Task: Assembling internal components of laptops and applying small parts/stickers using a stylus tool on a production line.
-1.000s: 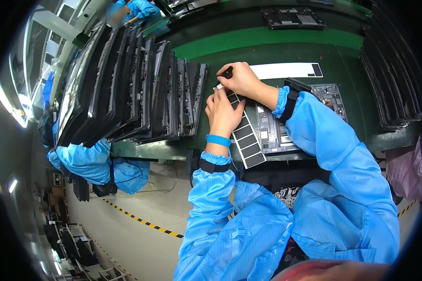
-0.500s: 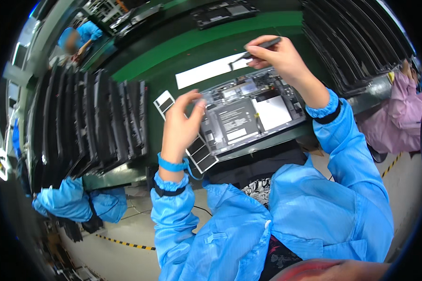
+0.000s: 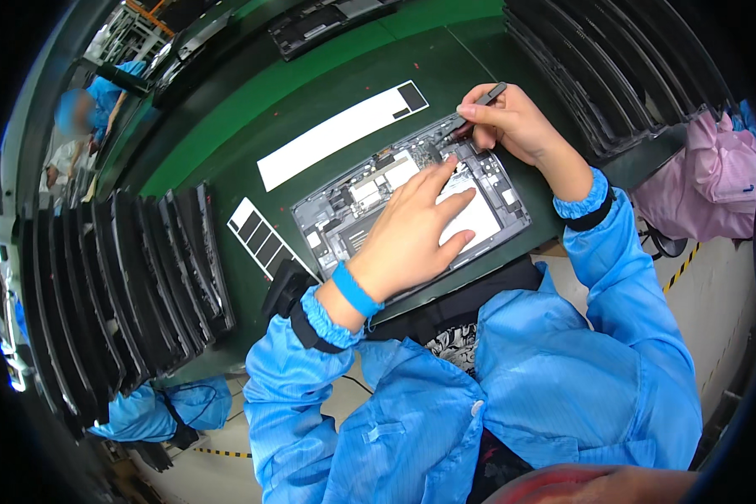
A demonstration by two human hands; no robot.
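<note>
An open laptop base lies before me with its circuit board, battery and white panel showing. My left hand is laid across its middle, palm down and fingers spread, with nothing gripped; it hides part of the battery. At the far right corner of the laptop, my right hand pinches a dark, slim tool that looks like tweezers. The tool points down at the board, and its tip is hard to make out. Beyond the laptop lies a white backing strip with black patches at its right end.
A white sheet of black pads lies left of the laptop. Rows of upright dark laptop parts stand at left and right. Another laptop part lies at the back. Far left, a person in blue is at work.
My left hand has come right and down onto the laptop, its fingers spreading. The right hand has lowered the tweezers from above the white strip to the laptop's far right corner. The view has shifted.
</note>
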